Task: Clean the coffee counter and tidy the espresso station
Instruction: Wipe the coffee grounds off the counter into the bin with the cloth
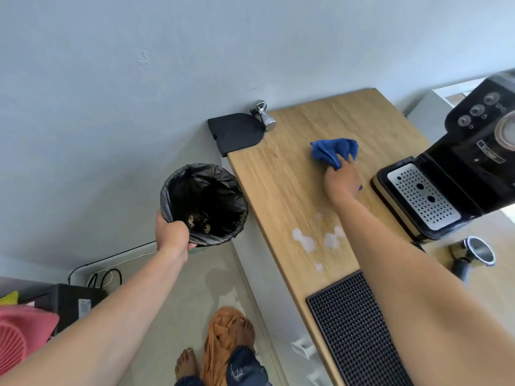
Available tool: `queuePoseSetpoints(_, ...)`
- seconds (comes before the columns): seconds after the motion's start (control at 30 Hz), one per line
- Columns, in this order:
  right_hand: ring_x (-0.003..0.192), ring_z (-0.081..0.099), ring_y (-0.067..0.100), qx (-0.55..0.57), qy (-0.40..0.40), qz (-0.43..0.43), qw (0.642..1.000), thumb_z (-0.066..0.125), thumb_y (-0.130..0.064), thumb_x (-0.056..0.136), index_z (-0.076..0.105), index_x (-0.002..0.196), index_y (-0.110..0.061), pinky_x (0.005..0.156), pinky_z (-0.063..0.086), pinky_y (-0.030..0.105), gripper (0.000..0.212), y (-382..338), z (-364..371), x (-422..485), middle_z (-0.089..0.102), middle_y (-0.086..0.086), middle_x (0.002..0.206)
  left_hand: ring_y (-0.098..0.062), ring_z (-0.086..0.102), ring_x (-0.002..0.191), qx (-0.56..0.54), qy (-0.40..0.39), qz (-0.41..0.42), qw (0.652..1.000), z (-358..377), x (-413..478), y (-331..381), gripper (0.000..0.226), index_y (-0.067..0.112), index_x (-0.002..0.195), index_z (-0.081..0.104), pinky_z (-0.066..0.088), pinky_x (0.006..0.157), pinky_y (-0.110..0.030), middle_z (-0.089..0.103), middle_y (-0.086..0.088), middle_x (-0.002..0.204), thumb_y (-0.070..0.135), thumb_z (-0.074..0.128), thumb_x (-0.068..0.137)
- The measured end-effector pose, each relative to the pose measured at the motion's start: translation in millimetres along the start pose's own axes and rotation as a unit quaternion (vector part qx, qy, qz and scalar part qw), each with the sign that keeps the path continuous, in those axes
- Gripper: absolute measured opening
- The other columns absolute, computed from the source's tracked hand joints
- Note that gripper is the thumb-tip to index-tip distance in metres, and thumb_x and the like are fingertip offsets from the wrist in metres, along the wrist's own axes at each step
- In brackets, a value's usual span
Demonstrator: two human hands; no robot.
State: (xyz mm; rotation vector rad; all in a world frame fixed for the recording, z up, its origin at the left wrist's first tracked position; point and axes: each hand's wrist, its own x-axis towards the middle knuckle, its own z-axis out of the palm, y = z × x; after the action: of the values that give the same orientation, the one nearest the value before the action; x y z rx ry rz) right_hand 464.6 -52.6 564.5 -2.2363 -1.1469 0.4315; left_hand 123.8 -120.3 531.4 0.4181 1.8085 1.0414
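Blue cloth [334,151] at desk [284,168] centre, soft, light, bunches easily; right hand [343,182] pinches its near edge, best hold. Left hand [172,235] clamped on the rim of lined bin [204,203] at 9 o'clock, probably light. White spots [317,240] blurred, 6 o'clock of cloth. Espresso machine [457,168] cut off at 3 o'clock.

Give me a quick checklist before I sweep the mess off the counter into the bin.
1. Blue cloth held in right hand: ok.
2. Left hand grip on the bin rim: ok.
3. Bin liner open: ok.
4. Bin mouth under the counter edge: not ok, it sits out to the side.
5. White spots wiped: not ok, still on the wood.
6. Tamper clear of the sweep path: ok, near the wall.
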Motion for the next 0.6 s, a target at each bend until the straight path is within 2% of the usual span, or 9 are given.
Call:
queuePoseSetpoints(0.1,0.148,0.017,0.023,-0.047,-0.028,0.001,0.998,0.047,-0.020,0.095,0.044,0.144,-0.019,0.120,0.016,0.041,0.049,3.1,15.0,-14.1,0.025,0.004,0.159,-0.030,0.059,0.097,0.004,0.006,-0.007,1.000,2.1,2.5,-1.8,0.069,0.036,0.135,0.047,0.050,0.053,-0.028,0.060,0.001,0.120,-0.002,0.028,0.080)
queuePoseSetpoints(0.17,0.149,0.013,0.022,-0.045,-0.038,-0.030,0.998,0.049,-0.018,0.094,0.044,0.144,-0.018,0.121,0.012,0.040,0.050,-15.2,33.5,-42.6,0.023,0.005,0.160,-0.030,0.059,0.098,0.003,0.011,-0.015,1.000,2.2,3.4,-4.8,0.069,0.036,0.135,0.046,0.050,0.052,-0.028,0.060,0.002,0.122,-0.001,0.029,0.080)
queuePoseSetpoints(0.33,0.149,0.015,0.019,0.044,-0.118,-0.130,0.983,0.054,-0.013,0.091,0.049,0.141,-0.019,0.121,0.011,0.038,0.051,-77.8,87.1,-136.4,0.028,0.002,0.158,-0.032,0.059,0.097,-0.019,0.017,-0.025,0.999,5.1,0.5,-7.2,0.070,0.036,0.136,0.048,0.047,0.040,-0.025,0.060,0.001,0.123,-0.002,0.031,0.080)
queuePoseSetpoints(0.4,0.148,0.017,0.018,0.097,-0.169,-0.177,0.965,0.056,-0.010,0.090,0.052,0.139,-0.018,0.121,0.013,0.037,0.050,-96.5,98.9,-167.2,0.031,0.001,0.157,-0.030,0.059,0.094,-0.044,0.014,-0.024,0.999,6.2,-3.1,-5.4,0.068,0.036,0.135,0.050,0.045,0.034,-0.022,0.061,0.002,0.118,-0.003,0.030,0.082)
queuePoseSetpoints(0.47,0.148,0.017,0.016,0.127,-0.214,-0.209,0.946,0.056,-0.009,0.090,0.053,0.138,-0.019,0.121,0.014,0.034,0.048,-104.7,102.9,-172.2,0.033,0.000,0.156,-0.028,0.060,0.091,-0.052,0.022,-0.021,0.998,4.9,-3.5,-4.2,0.069,0.036,0.134,0.052,0.044,0.033,-0.021,0.064,0.003,0.117,-0.003,0.029,0.081)
queuePoseSetpoints(0.53,0.148,0.019,0.016,0.121,-0.190,-0.227,0.947,0.056,-0.010,0.090,0.054,0.137,-0.020,0.119,0.015,0.032,0.048,-102.7,93.3,-148.8,0.035,-0.001,0.155,-0.028,0.061,0.094,-0.051,0.026,-0.011,0.998,5.6,-1.7,-1.4,0.073,0.036,0.135,0.050,0.045,0.034,-0.021,0.063,0.004,0.119,-0.004,0.028,0.078)
queuePoseSetpoints(0.6,0.147,0.021,0.017,0.102,-0.138,-0.199,0.965,0.054,-0.011,0.090,0.054,0.137,-0.020,0.118,0.017,0.034,0.048,-92.4,74.0,-105.4,0.035,0.000,0.155,-0.029,0.061,0.094,-0.038,0.027,-0.001,0.999,5.5,0.9,0.8,0.077,0.037,0.136,0.049,0.046,0.036,-0.022,0.063,0.004,0.121,-0.004,0.027,0.076)
